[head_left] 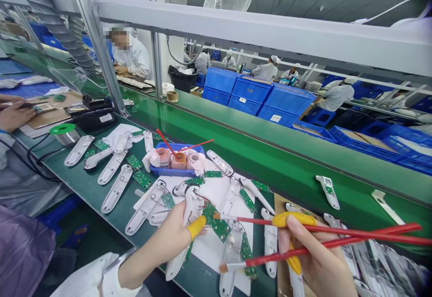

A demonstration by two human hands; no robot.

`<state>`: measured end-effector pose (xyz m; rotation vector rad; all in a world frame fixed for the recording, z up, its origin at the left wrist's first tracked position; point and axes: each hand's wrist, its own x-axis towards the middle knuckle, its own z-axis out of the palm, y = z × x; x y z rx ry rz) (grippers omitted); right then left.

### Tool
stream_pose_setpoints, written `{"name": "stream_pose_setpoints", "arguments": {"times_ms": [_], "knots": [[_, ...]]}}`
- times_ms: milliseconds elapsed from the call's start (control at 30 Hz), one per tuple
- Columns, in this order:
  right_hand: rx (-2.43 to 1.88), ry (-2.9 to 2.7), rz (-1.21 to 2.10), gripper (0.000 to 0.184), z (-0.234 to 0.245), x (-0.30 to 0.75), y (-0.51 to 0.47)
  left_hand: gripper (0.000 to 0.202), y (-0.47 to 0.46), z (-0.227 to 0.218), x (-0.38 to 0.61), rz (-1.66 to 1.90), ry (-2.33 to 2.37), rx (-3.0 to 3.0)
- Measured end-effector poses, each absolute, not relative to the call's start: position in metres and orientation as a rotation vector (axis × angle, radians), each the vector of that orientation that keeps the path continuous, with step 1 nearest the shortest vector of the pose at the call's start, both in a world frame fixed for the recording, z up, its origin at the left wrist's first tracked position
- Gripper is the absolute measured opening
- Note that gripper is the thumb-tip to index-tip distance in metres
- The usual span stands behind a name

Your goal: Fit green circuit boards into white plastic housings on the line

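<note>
My left hand [177, 227], with a yellow finger cot on one finger, grips a green circuit board [219, 227] by its left end. A white curved plastic housing [193, 201] stands up in the same grasp, with thin wires near the board. Two red-handled brushes are held in my right hand [315, 252], which wears yellow finger cots. The tip of the upper brush [248, 220] is at the board's surface; I cannot tell whether it touches. Lower down, the second brush [261, 259] slants over a housing [229, 261] and a board lying on the bench.
A blue tray [162, 171] holds small jars and more red brushes. White housings [116, 189] with wired boards are spread over the green bench. More housings pile up at right. Beyond runs a green conveyor [286, 162]. At left are a solder spool [64, 134] and a co-worker's hands [16, 114].
</note>
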<state>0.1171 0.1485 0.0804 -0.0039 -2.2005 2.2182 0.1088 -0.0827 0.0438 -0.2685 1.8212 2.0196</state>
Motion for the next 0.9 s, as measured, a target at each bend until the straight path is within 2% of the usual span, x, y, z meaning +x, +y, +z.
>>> {"name": "stream_pose_setpoints", "arguments": {"times_ms": [100, 200, 400, 700, 900], "knots": [[-0.083, -2.297, 2.192, 0.042, 0.076, 0.128, 0.150, 0.044, -0.080, 0.044, 0.108, 2.101, 1.758, -0.348], [-0.098, -2.379, 2.096, 0.043, 0.077, 0.135, 0.153, 0.043, -0.078, 0.046, 0.110, 2.111, 1.717, -0.374], [-0.090, -1.941, 1.903, 0.023, 0.085, 0.142, 0.139, 0.035, -0.076, 0.047, 0.114, 2.057, 1.773, -0.327], [-0.034, -2.023, 1.516, 0.033, 0.067, 0.136, 0.124, 0.035, -0.079, 0.043, 0.118, 1.912, 1.865, -0.197], [-0.085, -2.140, 1.434, 0.031, 0.064, 0.157, 0.137, 0.022, -0.079, 0.044, 0.116, 1.997, 1.789, -0.301]]}}
